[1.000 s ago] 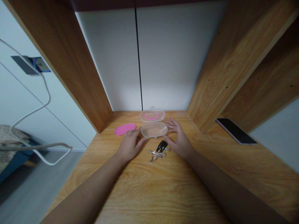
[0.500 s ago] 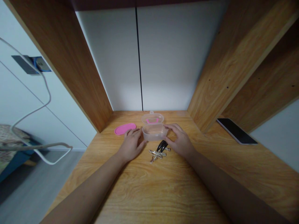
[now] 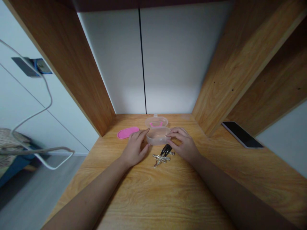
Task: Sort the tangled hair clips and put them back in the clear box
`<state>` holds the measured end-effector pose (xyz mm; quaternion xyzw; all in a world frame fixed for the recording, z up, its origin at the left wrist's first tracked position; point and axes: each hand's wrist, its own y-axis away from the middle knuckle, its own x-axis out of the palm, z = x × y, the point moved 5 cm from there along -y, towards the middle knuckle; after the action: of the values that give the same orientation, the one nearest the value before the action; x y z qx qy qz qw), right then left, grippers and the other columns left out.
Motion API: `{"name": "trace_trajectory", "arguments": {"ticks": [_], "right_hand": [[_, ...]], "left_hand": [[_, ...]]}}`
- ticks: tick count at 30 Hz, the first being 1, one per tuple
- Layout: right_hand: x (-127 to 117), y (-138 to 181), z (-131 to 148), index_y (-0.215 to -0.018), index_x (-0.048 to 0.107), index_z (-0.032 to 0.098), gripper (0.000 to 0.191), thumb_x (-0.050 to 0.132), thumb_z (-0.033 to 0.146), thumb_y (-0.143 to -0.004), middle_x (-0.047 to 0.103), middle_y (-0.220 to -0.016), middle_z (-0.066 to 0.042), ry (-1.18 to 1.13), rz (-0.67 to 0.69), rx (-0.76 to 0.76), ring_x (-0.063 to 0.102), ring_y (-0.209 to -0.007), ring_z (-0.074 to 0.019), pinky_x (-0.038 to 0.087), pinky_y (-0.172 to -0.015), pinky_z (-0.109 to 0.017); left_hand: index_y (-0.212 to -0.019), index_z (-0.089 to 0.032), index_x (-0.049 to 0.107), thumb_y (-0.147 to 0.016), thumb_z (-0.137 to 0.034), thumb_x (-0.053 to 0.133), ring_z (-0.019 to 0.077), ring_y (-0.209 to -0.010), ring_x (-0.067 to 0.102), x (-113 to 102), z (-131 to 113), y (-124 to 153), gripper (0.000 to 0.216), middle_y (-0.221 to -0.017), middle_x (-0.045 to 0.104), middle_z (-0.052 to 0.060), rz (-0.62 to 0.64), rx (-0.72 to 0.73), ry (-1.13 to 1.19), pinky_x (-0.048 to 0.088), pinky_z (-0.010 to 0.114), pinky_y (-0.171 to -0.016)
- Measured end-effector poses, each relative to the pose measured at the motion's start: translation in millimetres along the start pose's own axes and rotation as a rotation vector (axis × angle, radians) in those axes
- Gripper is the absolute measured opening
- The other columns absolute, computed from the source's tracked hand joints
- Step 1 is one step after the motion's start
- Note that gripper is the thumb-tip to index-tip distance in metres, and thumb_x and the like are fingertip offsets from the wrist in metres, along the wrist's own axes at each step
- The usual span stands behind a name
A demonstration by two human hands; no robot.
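Observation:
A clear plastic box (image 3: pixel 157 141) stands on the table, its hinged lid (image 3: pixel 165 122) laid back behind it; a pink handle (image 3: pixel 156 124) shows on the lid. My left hand (image 3: pixel 134 149) is closed about the box's left end, index finger over the rim and thumb by the front corner. At the right end, my right hand (image 3: pixel 184 144) has its fingers over the rim and its thumb in front. Just before the box lie black hair clips (image 3: pixel 166 149) and several silver hair clips (image 3: pixel 161 157) in a small pile.
A pink oval piece (image 3: pixel 128 132) lies flat, left of the box. Wooden uprights (image 3: pixel 96 95) flank the table (image 3: pixel 148 198), and a white panel (image 3: pixel 168 64) closes the back. To the right rests a dark-screened tablet (image 3: pixel 242 134). A white cable (image 3: pixel 51 95) hangs at left.
My right fingers have moved slightly left, further over the box's rim. My left index finger has lifted and reaches over the left rim. The box and hair clips stay in place.

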<state>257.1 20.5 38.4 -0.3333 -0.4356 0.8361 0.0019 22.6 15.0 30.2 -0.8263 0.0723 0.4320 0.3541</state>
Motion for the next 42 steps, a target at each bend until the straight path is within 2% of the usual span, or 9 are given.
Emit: {"name": "trace_trajectory", "arguments": {"ticks": [5,10,13,19,29,34,42], "right_hand": [[-0.6,-0.7,1.4,-0.096,0.073,0.025,0.016,0.071,0.015,-0.084,0.066,-0.093,-0.006,-0.002,-0.003,-0.024,0.062,-0.095,-0.0251,0.053,-0.085,-0.044],[-1.1,-2.0,3.6,-0.093,0.073,0.025,0.011,0.070,0.016,-0.086,0.065,-0.090,-0.006,-0.015,0.014,-0.026,0.062,-0.090,-0.0235,0.054,-0.080,-0.041],[-1.0,-1.8,2.9,-0.094,0.073,0.025,0.012,0.070,0.015,-0.087,0.065,-0.090,-0.005,-0.030,0.017,-0.011,0.062,-0.090,-0.0233,0.054,-0.081,-0.041],[-1.8,-1.4,2.2,-0.099,0.073,0.025,0.016,0.072,0.016,-0.086,0.066,-0.093,-0.005,-0.047,0.006,0.007,0.063,-0.093,-0.0242,0.053,-0.084,-0.042],[-1.8,-0.5,1.4,-0.105,0.071,0.027,0.024,0.070,0.014,-0.085,0.065,-0.105,-0.006,-0.055,-0.009,0.030,0.064,-0.103,-0.0249,0.054,-0.091,-0.044],[-2.0,1.3,-1.2,-0.106,0.071,0.027,0.023,0.069,0.016,-0.086,0.064,-0.117,-0.007,-0.039,-0.024,0.037,0.063,-0.110,-0.0252,0.052,-0.097,-0.045],[-2.5,-0.6,2.5,-0.107,0.071,0.026,0.023,0.066,0.014,-0.088,0.061,-0.129,-0.009,-0.046,-0.022,0.049,0.060,-0.121,-0.0267,0.050,-0.106,-0.048]], "left_hand": [[-0.151,-0.019,0.037,-0.092,-0.028,0.057,0.0296,-0.130,0.048,2.1,-3.8,0.7,0.063,-0.142,0.050,0.016,0.061,0.028,0.018,0.041,0.048,-0.111],[-0.156,-0.020,0.028,-0.094,-0.032,0.057,0.0325,-0.140,0.042,5.6,-1.7,2.2,0.070,-0.155,0.041,0.016,0.090,0.049,0.001,0.034,0.055,-0.117],[-0.156,-0.020,0.027,-0.093,-0.032,0.058,0.0335,-0.143,0.039,5.5,-2.3,2.4,0.071,-0.159,0.037,0.016,0.098,0.037,0.005,0.034,0.056,-0.117],[-0.154,-0.024,0.035,-0.092,-0.028,0.058,0.0314,-0.143,0.039,0.5,-6.6,1.6,0.066,-0.159,0.037,0.014,0.058,0.049,0.027,0.036,0.052,-0.116],[-0.154,-0.025,0.034,-0.094,-0.028,0.056,0.0308,-0.143,0.039,-0.2,-6.9,1.8,0.064,-0.158,0.037,0.013,0.044,0.060,0.014,0.036,0.051,-0.115],[-0.155,-0.026,0.032,-0.093,-0.028,0.056,0.0311,-0.143,0.040,-1.4,-5.7,2.3,0.066,-0.159,0.036,0.014,0.014,0.068,0.015,0.035,0.051,-0.116],[-0.154,-0.024,0.032,-0.094,-0.027,0.055,0.0305,-0.140,0.042,-1.6,-8.0,1.1,0.065,-0.156,0.041,0.014,0.035,0.078,0.007,0.036,0.052,-0.114]]}}
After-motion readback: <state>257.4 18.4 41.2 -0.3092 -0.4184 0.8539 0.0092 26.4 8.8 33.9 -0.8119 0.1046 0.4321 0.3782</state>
